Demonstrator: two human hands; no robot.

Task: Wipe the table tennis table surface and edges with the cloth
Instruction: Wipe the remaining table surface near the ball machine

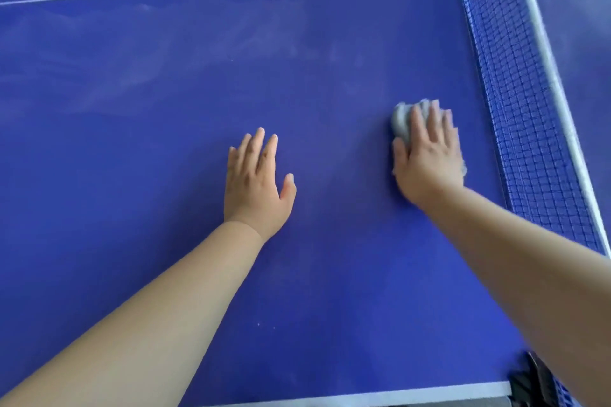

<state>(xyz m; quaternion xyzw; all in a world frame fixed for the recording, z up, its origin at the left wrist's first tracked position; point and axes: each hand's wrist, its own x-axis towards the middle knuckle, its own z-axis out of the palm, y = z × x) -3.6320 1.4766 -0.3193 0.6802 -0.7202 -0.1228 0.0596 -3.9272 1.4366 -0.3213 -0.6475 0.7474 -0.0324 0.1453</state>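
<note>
Head view: right hand (pixel 428 158) flat on blurred cloth (pixel 401 124), seemingly lengthwise beneath; left hand (pixel 256 182) spread on table (pixel 132 175).

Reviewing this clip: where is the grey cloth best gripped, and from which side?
Probably its bunched top, from above: the cloth lies wadded on the table under the right hand, whose straight fingers press it, and the net crowds its right side.

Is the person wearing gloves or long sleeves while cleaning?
No. The left hand and the right hand wear no gloves, and no rings, watch or bracelets show. Above the wrists, no sleeves come into view before the picture's edge.
</note>
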